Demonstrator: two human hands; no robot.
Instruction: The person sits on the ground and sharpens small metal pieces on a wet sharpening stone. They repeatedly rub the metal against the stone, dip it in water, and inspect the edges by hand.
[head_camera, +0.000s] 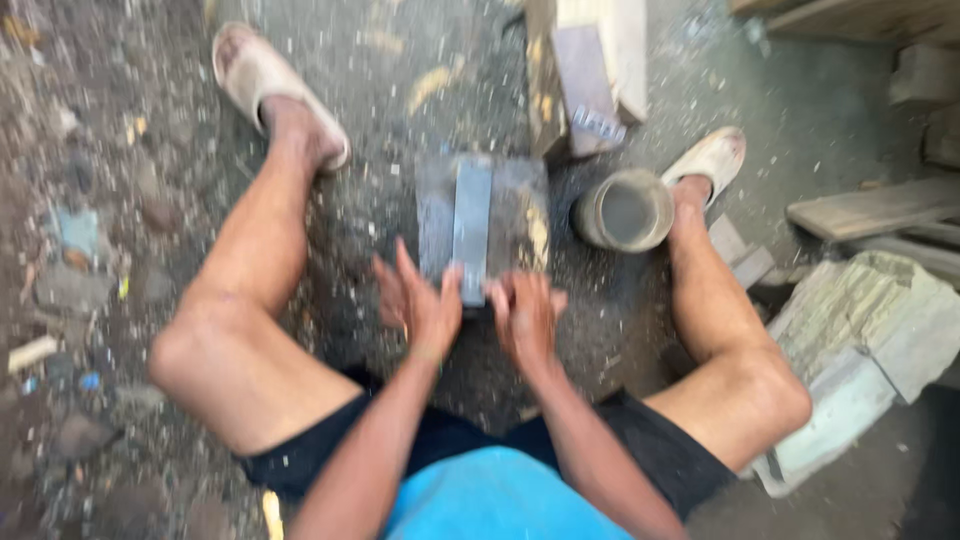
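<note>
The left hand (420, 305) is seen with fingers spread and slack, its fingertips laid against the near end of a long, flat, grey metal strip (471, 232); nothing is clasped by it. The right hand (525, 315) is pressed down on the same near end from the other side, fingers bent; whether anything is pinched there cannot be told through the blur. The strip is laid lengthwise, just ahead of both hands, on a dark, squarish stone block (500, 215) that rests on the gritty ground (120, 300) between the person's bare knees. The strip is judged to be stiff, thin and fairly light, probably sharp along an edge, so it would best be held flat from above at its near end, with fingertips kept off the edges. The block is judged heavy and steady, and rough enough not to slip. Just beyond the right hand, to its right, a round, dull metal can (625, 210) stands open-mouthed. Further out, pale wooden offcuts (590, 70) and a broken grey slab (860, 340) are scattered.
</note>
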